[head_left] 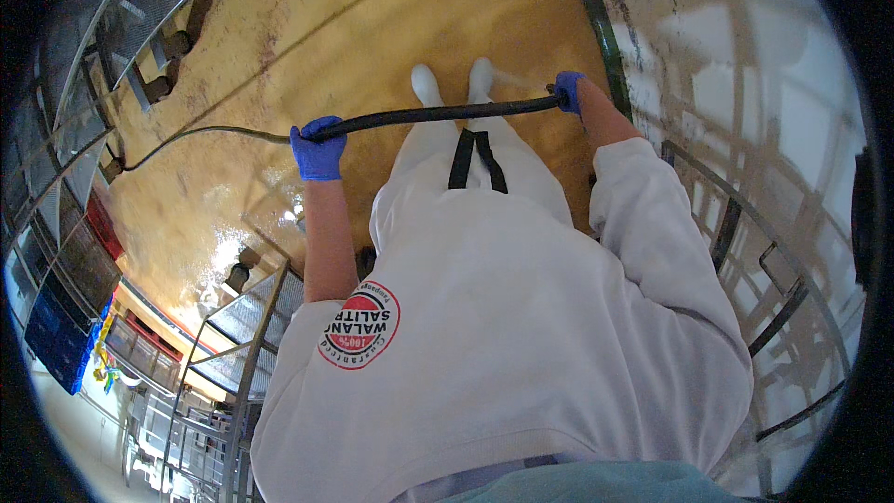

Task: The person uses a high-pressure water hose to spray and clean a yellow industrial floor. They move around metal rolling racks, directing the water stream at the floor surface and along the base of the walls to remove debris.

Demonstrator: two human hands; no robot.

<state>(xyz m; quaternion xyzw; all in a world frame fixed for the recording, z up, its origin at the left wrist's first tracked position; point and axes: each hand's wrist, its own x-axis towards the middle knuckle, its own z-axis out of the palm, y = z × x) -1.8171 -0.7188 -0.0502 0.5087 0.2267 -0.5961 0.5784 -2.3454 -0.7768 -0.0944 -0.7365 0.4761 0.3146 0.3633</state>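
A thick black hose (pixel 438 115) runs crosswise in front of my legs. My left hand (pixel 318 149), in a blue glove, grips it at the left. My right hand (pixel 570 93), also blue-gloved, closes on the hose's end at the right, where a dark fitting shows. A faint white spray comes from that end toward the floor near my white boots (pixel 426 84). The thinner length of hose (pixel 223 129) trails left to the metal frames. Two black straps (pixel 461 158) hang over my white trousers.
A yellow wet floor (pixel 326 19) lies around me, with a green strip (pixel 605 47) along the white wall (pixel 708 56) at right. Metal racks on black wheels (pixel 130 28) stand at left, more racks (pixel 228 335) behind, a blue object (pixel 51 326) farther back. A metal rail (pixel 773 251) is beside my right arm.
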